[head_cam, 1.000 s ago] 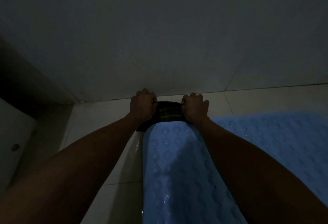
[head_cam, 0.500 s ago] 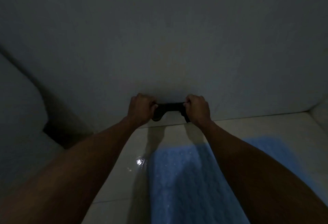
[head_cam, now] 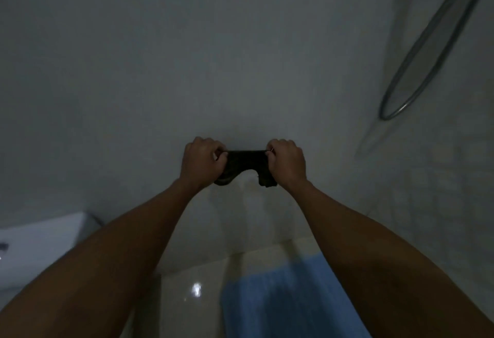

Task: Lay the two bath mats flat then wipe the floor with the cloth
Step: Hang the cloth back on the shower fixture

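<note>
dim tiled floor (head_cam: 187, 292), blue mat (head_cam: 270, 303), plain wall (head_cam: 187, 56).

Glossy pale tiled floor (head_cam: 187, 308) — one bright glint — blue bath mat (head_cam: 280, 305) lying flat on it (partly hidden by forearm)

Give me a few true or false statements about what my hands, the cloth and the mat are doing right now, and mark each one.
1. Both hands grip the cloth. True: left hand and right hand each hold an end.
2. The cloth lies on the floor. False: it is held up in front of the wall.
3. A blue mat lies on the floor. True.
4. The right hand holds the hose. False: the hose hangs apart, upper right.
</note>
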